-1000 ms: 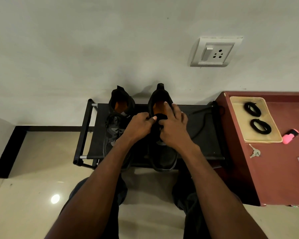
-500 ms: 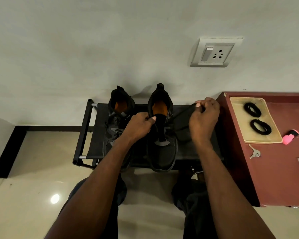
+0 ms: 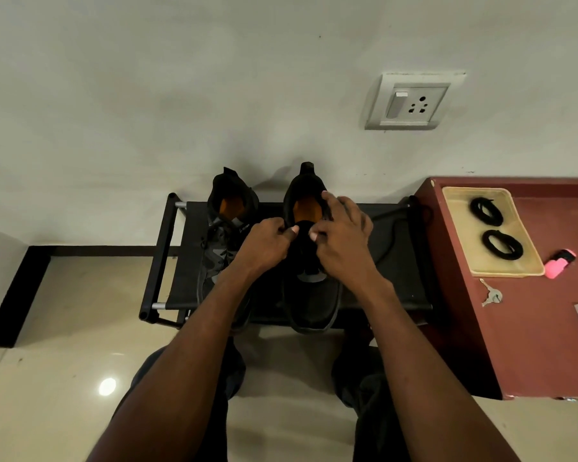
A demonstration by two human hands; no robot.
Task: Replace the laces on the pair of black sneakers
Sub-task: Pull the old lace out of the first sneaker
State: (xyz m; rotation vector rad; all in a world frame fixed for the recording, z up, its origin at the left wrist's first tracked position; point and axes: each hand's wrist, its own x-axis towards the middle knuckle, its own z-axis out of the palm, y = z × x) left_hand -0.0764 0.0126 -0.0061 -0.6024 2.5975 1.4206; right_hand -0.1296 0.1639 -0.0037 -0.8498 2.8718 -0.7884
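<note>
Two black sneakers are set side by side on a low black shoe rack (image 3: 394, 261) at the centre of the frame, heels toward the wall. The right-hand sneaker (image 3: 314, 305) is being worked on; the left-hand sneaker (image 3: 224, 235) sits just beside it, grey-patterned and apparently still laced.

The left hand (image 3: 264, 245) is closed in a pinching grip at the left edge of the right-hand sneaker's throat, thumb tip pressed against the tongue area. The right hand (image 3: 344, 238) is laid over the right side of the same throat, thumb bent inward and pinching, the remaining fingers spread up toward the collar; whether a lace or only the eyelet edge is pinched cannot be told.

The sneaker's long axis runs from lower to upper frame, toe toward the person. The eyelet rows are therefore aligned along that axis directly under both grips, one row per hand. A loose black lace (image 3: 389, 235) trails on the rack to the right of the shoe, nearer the right hand, so any outward pull is judged best taken by that hand.

At the right of the frame, two coiled black laces (image 3: 501, 243) lie in a beige tray (image 3: 461, 235) on a reddish-brown surface (image 3: 531, 345), well apart from both hands.
</note>
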